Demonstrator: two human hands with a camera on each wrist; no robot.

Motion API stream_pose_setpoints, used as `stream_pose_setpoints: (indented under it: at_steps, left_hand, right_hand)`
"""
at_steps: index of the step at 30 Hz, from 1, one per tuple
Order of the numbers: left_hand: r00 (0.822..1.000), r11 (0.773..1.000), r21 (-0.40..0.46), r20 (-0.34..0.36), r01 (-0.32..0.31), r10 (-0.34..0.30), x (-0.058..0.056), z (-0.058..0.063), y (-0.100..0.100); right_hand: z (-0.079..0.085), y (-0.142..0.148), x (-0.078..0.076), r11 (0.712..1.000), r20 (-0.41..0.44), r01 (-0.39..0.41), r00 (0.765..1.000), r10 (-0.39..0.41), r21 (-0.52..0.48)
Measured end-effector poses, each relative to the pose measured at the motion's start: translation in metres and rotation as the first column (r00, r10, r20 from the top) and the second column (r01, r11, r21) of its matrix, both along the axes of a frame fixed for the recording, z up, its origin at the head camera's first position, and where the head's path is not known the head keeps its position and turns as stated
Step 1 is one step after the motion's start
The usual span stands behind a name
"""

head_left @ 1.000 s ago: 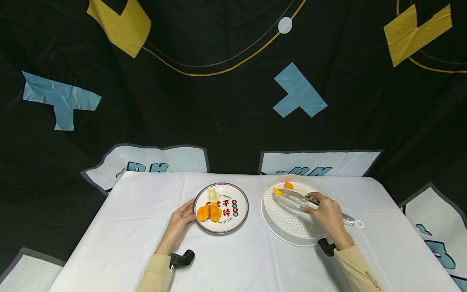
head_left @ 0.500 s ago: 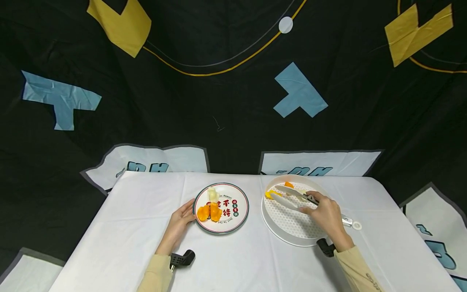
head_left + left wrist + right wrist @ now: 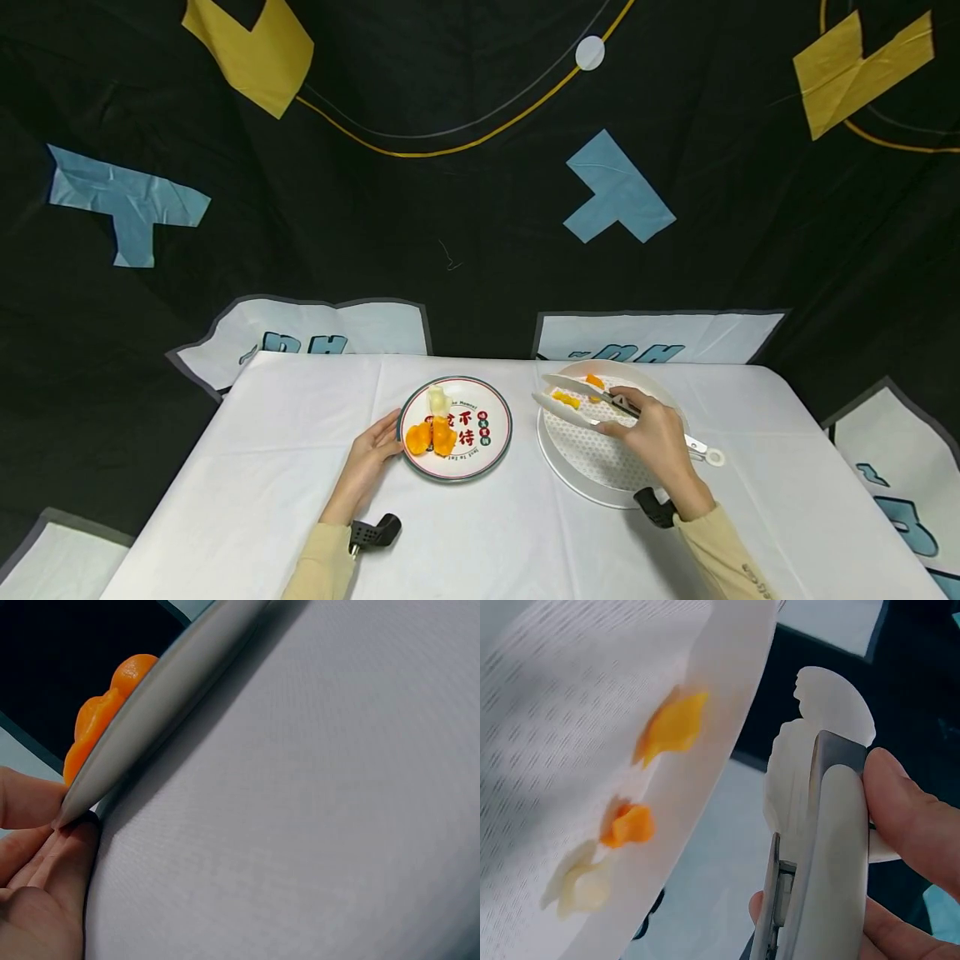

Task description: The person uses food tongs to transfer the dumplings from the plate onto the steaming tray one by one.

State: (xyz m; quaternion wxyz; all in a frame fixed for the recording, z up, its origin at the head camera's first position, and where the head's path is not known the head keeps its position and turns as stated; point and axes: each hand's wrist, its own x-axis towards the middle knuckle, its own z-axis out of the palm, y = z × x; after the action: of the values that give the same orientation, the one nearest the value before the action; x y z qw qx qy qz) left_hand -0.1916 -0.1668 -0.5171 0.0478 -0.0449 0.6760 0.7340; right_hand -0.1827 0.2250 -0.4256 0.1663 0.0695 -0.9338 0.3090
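Note:
My left hand (image 3: 372, 450) pinches the left rim of a white plate (image 3: 486, 457) with red lettering, thumb on top and fingers below. Two orange food pieces (image 3: 442, 437) and a pale one (image 3: 438, 400) lie on it. My right hand (image 3: 654, 437) holds tongs (image 3: 832, 855) with pale scalloped tips, spread and empty, over a round white tray (image 3: 600, 475) with a patterned bottom. Inside that tray lie a yellow piece (image 3: 676, 729), a small orange piece (image 3: 632, 824) and a pale piece (image 3: 585, 890). In the head view the tongs' arms pass on either side of the yellow piece.
A white cloth covers the table (image 3: 517, 542), on which the plate stands left of the tray. Behind the table's far edge hangs a black curtain (image 3: 360, 233) with blue and yellow shapes. Each wrist carries a black camera mount (image 3: 375, 530).
The tongs, first at the yellow piece, have spread apart and moved left and up with my right hand. The yellow piece now lies loose by the tray's left wall. The left hand stays put.

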Motion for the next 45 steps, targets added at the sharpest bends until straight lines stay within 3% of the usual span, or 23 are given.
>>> stream_pose_setpoints:
  at_steps: [14, 25, 45]
  left_hand:
    - [1.000, 1.000, 0.014, 0.005, 0.000, 0.000, -0.001, 0.000, 0.000]
    - [1.000, 1.000, 0.018, 0.000, -0.001, 0.001, 0.000, 0.001, 0.000]
    - [1.000, 1.000, 0.029, -0.011, 0.010, -0.010, 0.000, 0.000, -0.001]
  right_hand:
    - [-0.003, -0.055, 0.010, 0.991, 0.051, -0.127, 0.990, 0.129, -0.050]
    - [-0.014, -0.093, 0.017, 0.975, 0.087, -0.224, 0.971, 0.224, -0.011]
    - [-0.027, -0.125, 0.013, 0.974, 0.145, -0.219, 0.967, 0.209, 0.052]
